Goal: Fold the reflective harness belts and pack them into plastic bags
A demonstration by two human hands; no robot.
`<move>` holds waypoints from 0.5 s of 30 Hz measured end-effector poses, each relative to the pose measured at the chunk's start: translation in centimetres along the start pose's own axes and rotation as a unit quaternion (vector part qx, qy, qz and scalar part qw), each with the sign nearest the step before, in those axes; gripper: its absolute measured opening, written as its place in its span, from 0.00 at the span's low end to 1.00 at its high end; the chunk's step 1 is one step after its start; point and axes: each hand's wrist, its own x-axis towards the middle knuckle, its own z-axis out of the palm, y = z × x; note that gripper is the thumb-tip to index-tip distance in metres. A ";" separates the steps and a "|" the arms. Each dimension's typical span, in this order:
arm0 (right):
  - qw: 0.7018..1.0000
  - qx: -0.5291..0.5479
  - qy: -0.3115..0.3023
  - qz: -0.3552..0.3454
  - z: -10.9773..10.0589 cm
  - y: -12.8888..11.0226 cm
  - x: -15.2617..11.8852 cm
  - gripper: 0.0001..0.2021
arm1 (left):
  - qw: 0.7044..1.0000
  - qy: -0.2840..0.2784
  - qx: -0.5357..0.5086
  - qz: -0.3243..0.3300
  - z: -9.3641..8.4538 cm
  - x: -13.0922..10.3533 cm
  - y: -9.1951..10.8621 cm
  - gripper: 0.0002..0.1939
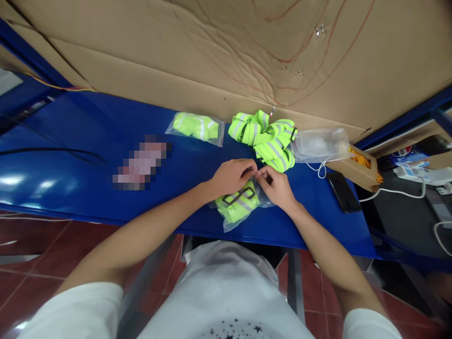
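A clear plastic bag point(236, 209) holding a folded neon-yellow reflective strap with black buckles lies on the blue table point(88, 183) near its front edge. My left hand point(231, 176) and my right hand point(277, 187) both pinch the bag's open top edge, fingertips nearly meeting. A loose heap of neon-yellow reflective straps point(269, 137) lies just behind my hands. Another packed bag of yellow strap point(196, 127) rests farther left at the back.
Empty clear bags point(319, 143) lie right of the heap. A cardboard box point(356, 165), a black phone point(343, 191) and a white cable point(388, 190) sit at the table's right end. A cardboard sheet point(226, 52) stands behind. A blurred patch is left of centre.
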 end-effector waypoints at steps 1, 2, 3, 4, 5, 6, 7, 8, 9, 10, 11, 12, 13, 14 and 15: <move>1.000 -0.011 0.008 0.004 0.0 0.0 0.0 0.09 | 1.000 0.006 -0.005 -0.002 0.1 0.0 0.0 0.09; 1.000 -0.022 0.014 0.007 0.0 0.0 0.0 0.07 | 1.000 0.013 -0.009 -0.001 0.1 0.0 0.0 0.09; 0.999 -0.030 0.020 0.008 0.0 -0.1 0.0 0.06 | 1.000 0.019 -0.011 0.001 0.2 0.0 0.1 0.09; 0.999 -0.034 0.021 0.007 -0.1 -0.1 0.0 0.05 | 1.000 0.026 -0.013 0.005 0.2 -0.1 0.1 0.09; 0.999 -0.035 0.020 0.005 -0.2 -0.1 0.0 0.04 | 0.999 0.030 -0.013 0.011 0.2 -0.1 0.1 0.09; 0.999 -0.034 0.018 0.003 -0.2 -0.1 0.0 0.04 | 0.999 0.032 -0.014 0.018 0.2 -0.1 0.2 0.09; 0.999 -0.033 0.016 0.001 -0.3 -0.1 0.0 0.04 | 0.999 0.031 -0.015 0.025 0.2 -0.1 0.2 0.09; 0.999 -0.033 0.015 -0.001 -0.3 -0.1 0.0 0.04 | 0.999 0.031 -0.017 0.032 0.2 -0.1 0.2 0.10; 0.999 -0.034 0.014 -0.001 -0.4 0.0 0.0 0.05 | 0.999 0.031 -0.019 0.038 0.2 -0.1 0.2 0.10; 0.999 -0.036 0.012 0.000 -0.4 0.0 0.0 0.05 | 0.998 0.030 -0.020 0.042 0.2 -0.1 0.2 0.10; 0.999 -0.038 0.010 0.001 -0.4 0.0 0.0 0.05 | 0.998 0.029 -0.020 0.044 0.2 -0.1 0.1 0.09; 0.999 -0.039 0.008 0.002 -0.4 0.0 0.0 0.05 | 0.998 0.028 -0.020 0.046 0.2 0.0 0.1 0.09; 0.999 -0.040 0.004 0.003 -0.4 0.0 0.0 0.05 | 0.998 0.024 -0.021 0.049 0.2 0.0 0.1 0.08; 0.999 -0.041 0.001 0.003 -0.4 0.0 0.0 0.04 | 0.998 0.019 -0.022 0.052 0.2 0.0 0.0 0.08; 0.999 -0.041 -0.002 0.002 -0.4 -0.1 0.0 0.04 | 0.998 0.012 -0.022 0.056 0.2 0.0 0.0 0.07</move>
